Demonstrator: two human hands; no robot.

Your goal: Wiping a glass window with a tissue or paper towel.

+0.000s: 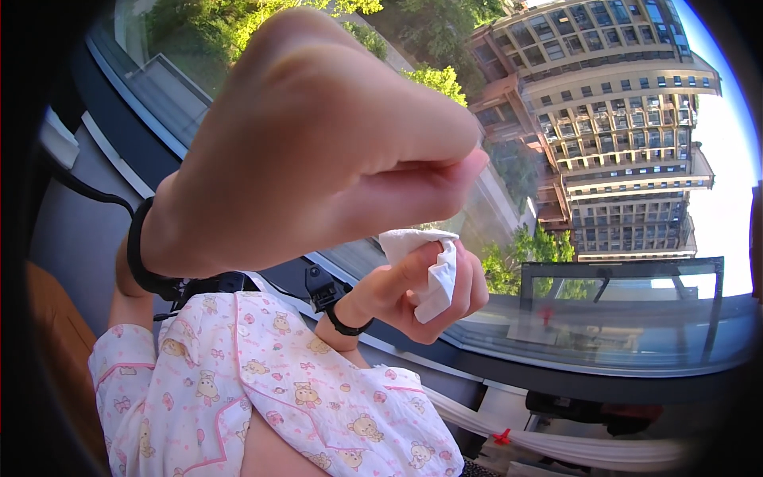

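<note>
My left hand is raised close to the camera, blurred and large. Its fingers are curled in and meet at the right; whether anything is between them is hidden. Below and beyond it, my right hand grips a crumpled white tissue, probably paper. One edge of the tissue sticks up above the fingers, and another part hangs over the knuckles. The two hands look apart, though the left one overlaps the view just above the tissue. Black bands circle both wrists, and a small black device sits at the right one.
A window pane with a dark frame spans the view ahead, with trees and tall buildings outside. At right is an open sash. A white curtain with a red tie hangs lower right. A black cable runs at left.
</note>
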